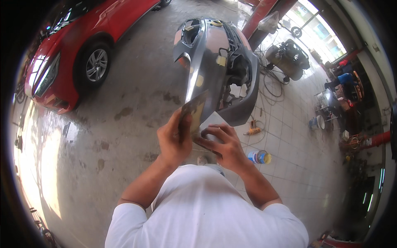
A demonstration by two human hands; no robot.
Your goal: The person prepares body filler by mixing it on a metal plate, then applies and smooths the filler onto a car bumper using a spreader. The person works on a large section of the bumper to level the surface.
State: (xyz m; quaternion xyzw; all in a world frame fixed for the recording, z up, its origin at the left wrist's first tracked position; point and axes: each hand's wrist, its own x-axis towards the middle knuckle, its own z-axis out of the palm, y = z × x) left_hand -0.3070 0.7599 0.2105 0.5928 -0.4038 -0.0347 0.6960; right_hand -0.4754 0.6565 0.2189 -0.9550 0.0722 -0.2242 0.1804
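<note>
My left hand (173, 138) is closed around a thin dark board (194, 108) smeared with yellowish filler, tilted up in front of my chest. Beside it, my right hand (227, 148) grips a pale grey flat spreader (216, 120), its fingers bent over the face. The two tools are close together; whether they touch, I cannot tell. Just beyond them stands a dark grey car bumper (211, 76) with sanded brownish areas and yellowish filler patches (221, 61). The near end of the bumper is partly hidden behind the board and spreader.
A red car (62, 78) is parked at the left. On the tiled floor to the right lie an orange power tool (253, 129) and a blue can (257, 157) with yellow at one end. Farther back are an air compressor (287, 60), looped hoses (273, 87) and a red post (266, 18).
</note>
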